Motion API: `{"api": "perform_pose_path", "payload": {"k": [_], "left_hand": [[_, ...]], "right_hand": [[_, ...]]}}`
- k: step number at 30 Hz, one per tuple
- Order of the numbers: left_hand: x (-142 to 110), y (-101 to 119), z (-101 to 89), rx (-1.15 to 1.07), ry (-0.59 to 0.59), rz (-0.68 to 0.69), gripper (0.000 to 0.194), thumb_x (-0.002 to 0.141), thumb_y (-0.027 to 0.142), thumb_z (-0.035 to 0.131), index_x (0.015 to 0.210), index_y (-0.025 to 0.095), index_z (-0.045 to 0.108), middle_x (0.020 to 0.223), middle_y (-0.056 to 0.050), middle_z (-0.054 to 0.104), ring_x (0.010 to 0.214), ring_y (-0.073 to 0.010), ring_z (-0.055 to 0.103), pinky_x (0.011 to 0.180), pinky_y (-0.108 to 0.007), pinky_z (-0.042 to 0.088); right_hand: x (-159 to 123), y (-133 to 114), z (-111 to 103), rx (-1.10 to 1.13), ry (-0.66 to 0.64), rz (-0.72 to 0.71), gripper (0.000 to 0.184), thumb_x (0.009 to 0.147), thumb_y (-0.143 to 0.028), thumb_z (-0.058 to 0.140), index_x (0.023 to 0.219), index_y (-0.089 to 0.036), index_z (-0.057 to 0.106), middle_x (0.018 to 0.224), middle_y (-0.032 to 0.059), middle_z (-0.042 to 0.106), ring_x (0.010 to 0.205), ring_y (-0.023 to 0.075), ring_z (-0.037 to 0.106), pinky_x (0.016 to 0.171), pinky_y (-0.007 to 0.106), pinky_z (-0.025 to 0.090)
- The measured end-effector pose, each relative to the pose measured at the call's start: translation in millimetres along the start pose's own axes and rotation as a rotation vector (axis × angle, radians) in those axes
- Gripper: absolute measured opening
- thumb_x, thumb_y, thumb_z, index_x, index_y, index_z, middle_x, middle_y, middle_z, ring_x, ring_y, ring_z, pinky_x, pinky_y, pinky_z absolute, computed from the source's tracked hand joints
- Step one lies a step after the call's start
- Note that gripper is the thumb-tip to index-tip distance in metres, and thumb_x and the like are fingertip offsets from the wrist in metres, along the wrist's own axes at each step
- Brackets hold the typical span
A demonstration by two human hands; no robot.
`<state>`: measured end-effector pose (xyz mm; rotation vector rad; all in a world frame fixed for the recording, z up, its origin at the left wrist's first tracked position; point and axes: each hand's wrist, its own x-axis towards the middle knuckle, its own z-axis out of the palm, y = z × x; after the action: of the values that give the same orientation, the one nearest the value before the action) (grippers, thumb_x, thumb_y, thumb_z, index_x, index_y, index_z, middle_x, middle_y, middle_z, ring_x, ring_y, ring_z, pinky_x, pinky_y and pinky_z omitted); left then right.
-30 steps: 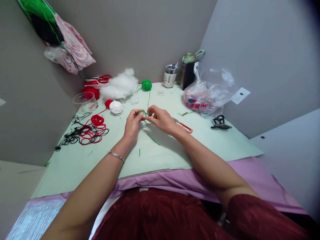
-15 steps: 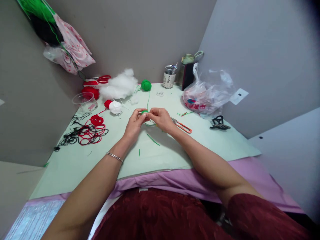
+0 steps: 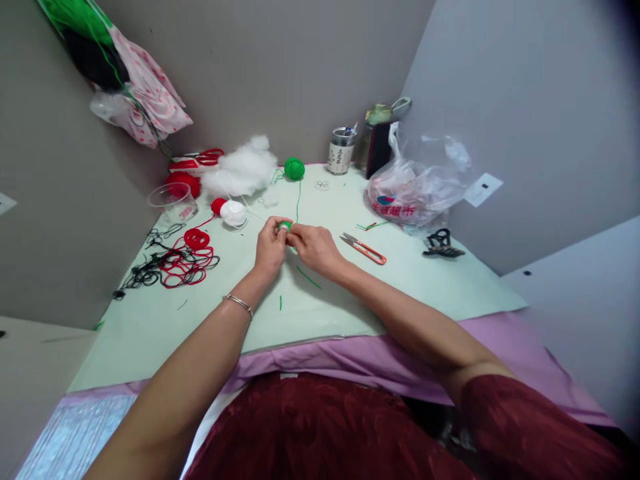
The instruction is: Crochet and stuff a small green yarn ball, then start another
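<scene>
My left hand (image 3: 271,245) is closed around a small green crochet piece (image 3: 285,227), which shows a pale patch near the thumb. Against the piece's right edge, my right hand (image 3: 314,248) has its fingers pinched together, and what lies between them is hidden. A strand of green yarn (image 3: 299,203) runs from the green yarn ball (image 3: 295,168) down to the hands. Orange-handled thread snips (image 3: 367,250) lie to the right of my right hand. A cut green yarn piece (image 3: 309,277) rests on the table below the hands.
White stuffing (image 3: 240,168), a red-and-white yarn ball (image 3: 233,213), a clear plastic cup (image 3: 174,203) and tangled black and red yarn (image 3: 175,267) are on the left. At the back right stand a pen tin (image 3: 341,152), a phone (image 3: 379,150) and a plastic bag (image 3: 415,190). A black hair claw (image 3: 443,245) lies nearby.
My right hand has turned and its fingers have drawn lower and closer together beside the green piece. More of the snips shows now. The view has shifted slightly.
</scene>
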<state>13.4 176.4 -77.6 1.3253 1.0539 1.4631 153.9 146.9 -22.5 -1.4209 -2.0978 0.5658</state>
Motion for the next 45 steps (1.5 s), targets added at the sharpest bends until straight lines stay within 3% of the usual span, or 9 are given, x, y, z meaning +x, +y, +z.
{"api": "perform_pose_path", "payload": {"k": [7,16,25,32,37,41,45], "left_hand": [[-2,5,1.7,-0.08,-0.087,-0.067,0.03,0.083,0.042,0.079,0.1,0.021,0.065,0.071,0.001,0.07,0.065,-0.0166,0.069,0.071,-0.031,0.061],[-7,9,3.6,-0.137,-0.131,-0.101,0.034,0.085,0.043,0.079,0.107,0.021,0.065,0.08,-0.001,0.075,0.071,-0.0166,0.073,0.076,-0.032,0.063],[-1,10,1.7,-0.092,-0.028,-0.045,0.025,0.081,0.028,0.079,0.097,0.021,0.061,0.068,0.005,0.065,0.062,-0.0136,0.066,0.066,-0.027,0.059],[-8,12,9.1,-0.116,0.012,0.043,0.024,0.083,0.024,0.077,0.099,0.022,0.059,0.087,0.002,0.064,0.077,-0.0138,0.066,0.077,-0.03,0.061],[-12,14,7.6,-0.136,-0.044,0.033,0.03,0.082,0.03,0.081,0.102,0.022,0.061,0.095,-0.001,0.067,0.09,-0.016,0.069,0.087,-0.034,0.062],[-10,15,2.8,-0.146,-0.096,-0.008,0.036,0.083,0.044,0.081,0.102,0.021,0.062,0.087,0.0,0.069,0.079,-0.0154,0.072,0.082,-0.034,0.063],[-5,12,-0.1,-0.125,-0.087,-0.034,0.037,0.08,0.042,0.084,0.097,0.021,0.06,0.078,0.001,0.07,0.069,-0.0143,0.069,0.074,-0.031,0.062]], "right_hand": [[7,10,-4,-0.064,0.035,0.047,0.018,0.097,-0.03,0.059,0.09,-0.02,0.072,0.082,0.0068,0.075,0.077,0.0212,0.061,0.07,0.03,0.031],[14,21,-8,0.089,0.053,0.118,0.025,0.093,-0.037,0.056,0.076,-0.02,0.065,0.062,-0.0029,0.059,0.063,0.0147,0.048,0.063,0.027,0.031],[7,10,2,0.194,0.028,0.007,0.024,0.096,-0.028,0.051,0.078,-0.02,0.064,0.081,0.0039,0.073,0.077,0.0175,0.059,0.073,0.028,0.038],[20,25,9,0.307,0.041,0.056,0.037,0.099,-0.046,0.049,0.078,-0.018,0.063,0.08,0.0045,0.075,0.07,0.0145,0.06,0.064,0.024,0.04],[22,32,8,0.263,0.088,0.097,0.037,0.095,-0.048,0.054,0.075,-0.018,0.062,0.069,0.0002,0.068,0.062,0.0127,0.05,0.059,0.025,0.033],[18,28,0,0.189,0.084,0.078,0.035,0.095,-0.044,0.057,0.071,-0.019,0.059,0.064,-0.0021,0.061,0.062,0.0127,0.048,0.061,0.026,0.031],[10,18,-5,0.091,0.037,0.018,0.03,0.099,-0.035,0.052,0.076,-0.02,0.061,0.072,0.0009,0.066,0.069,0.0154,0.053,0.066,0.027,0.032]]}}
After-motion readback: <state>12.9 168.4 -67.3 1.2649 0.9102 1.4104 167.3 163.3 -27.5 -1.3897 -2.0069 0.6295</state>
